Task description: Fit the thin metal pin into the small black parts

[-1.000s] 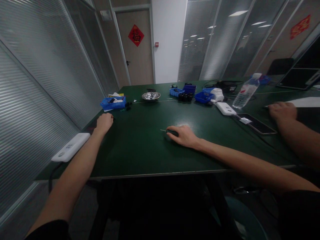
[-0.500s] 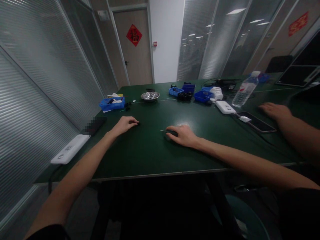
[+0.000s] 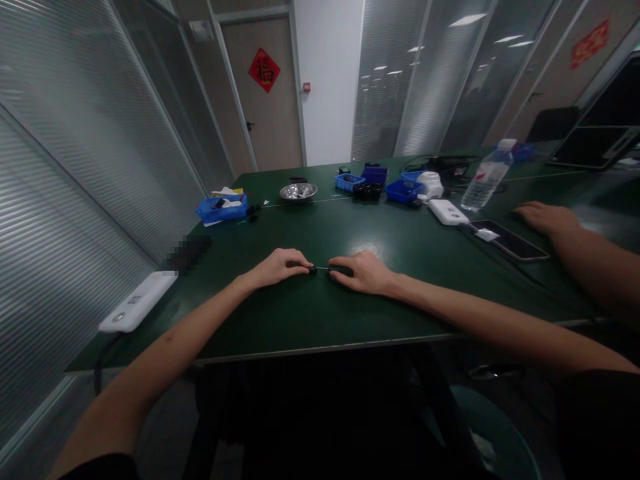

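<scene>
In my right hand lies a screwdriver with a dark handle, the fingers wrapped round it. Its thin metal shaft points left, toward my left hand. Between the left thumb and fingertips I pinch a small black part, too small to make out. The shaft's tip reaches this part or stops just short of it; I cannot tell which. Both hands rest low over the green table.
Farther back stand a metal bowl, a blue basket and several blue trays. To the right are a plastic bottle, a white power bank, a phone and another person's hand. A white device lies at left.
My left hand has moved right and slightly nearer me with the small black part, up to the screwdriver's tip. The right hand has stayed almost still, holding the screwdriver.
</scene>
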### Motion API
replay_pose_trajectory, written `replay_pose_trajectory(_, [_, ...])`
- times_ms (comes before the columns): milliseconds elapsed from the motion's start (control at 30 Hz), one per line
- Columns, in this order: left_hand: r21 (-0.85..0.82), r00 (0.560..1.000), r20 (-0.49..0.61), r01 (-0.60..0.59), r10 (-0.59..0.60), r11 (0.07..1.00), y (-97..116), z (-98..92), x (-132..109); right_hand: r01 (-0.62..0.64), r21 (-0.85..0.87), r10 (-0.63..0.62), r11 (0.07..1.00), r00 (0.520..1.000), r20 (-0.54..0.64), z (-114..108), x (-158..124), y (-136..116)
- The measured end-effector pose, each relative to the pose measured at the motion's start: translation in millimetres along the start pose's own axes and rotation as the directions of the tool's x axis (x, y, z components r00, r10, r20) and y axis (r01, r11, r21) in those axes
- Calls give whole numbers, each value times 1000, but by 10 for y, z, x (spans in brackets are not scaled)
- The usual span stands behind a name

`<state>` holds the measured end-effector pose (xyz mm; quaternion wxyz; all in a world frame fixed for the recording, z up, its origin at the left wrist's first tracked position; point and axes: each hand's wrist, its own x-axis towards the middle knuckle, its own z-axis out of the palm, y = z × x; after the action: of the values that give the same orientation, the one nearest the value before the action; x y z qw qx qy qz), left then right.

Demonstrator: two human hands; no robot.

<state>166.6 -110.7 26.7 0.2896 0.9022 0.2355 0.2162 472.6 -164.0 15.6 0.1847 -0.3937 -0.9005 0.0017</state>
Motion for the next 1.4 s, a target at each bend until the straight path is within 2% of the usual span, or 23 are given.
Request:
replay_pose_trajectory(300, [22,999,-17,-27,28,999,19,30,5,55,53,-54,997,999,-5,-5,-9,-2])
replay_pose_trajectory(567, [-46,999,-36,-24,23,999,61,157,23,112,48,-113,993,994,9,-26,-20,-25])
replay_pose_trajectory(833, [-140,1000,-14,-17,15,990,31,189,52,175,13,-175,985,984,36,-1,-30,4])
replay_pose_trajectory(1067, [-102,1000,28,-8,11,995,65,194,66,105,31,-104,994,994,-31,-5,-33,-31])
replay_pose_trajectory(1200, [-83,999,28,27,-25,996,58,166,61,16,-22,-17,1000,998,-57,-6,-19,-26])
replay_pose_trajectory(1333, [-69,998,33,61,-59,996,89,127,43,-106,-60,105,993,994,-22,-18,12,16])
replay_pose_trajectory(1400, [-37,999,31,36,-35,999,116,119,33,-144,-57,144,988,990,-4,-21,25,35])
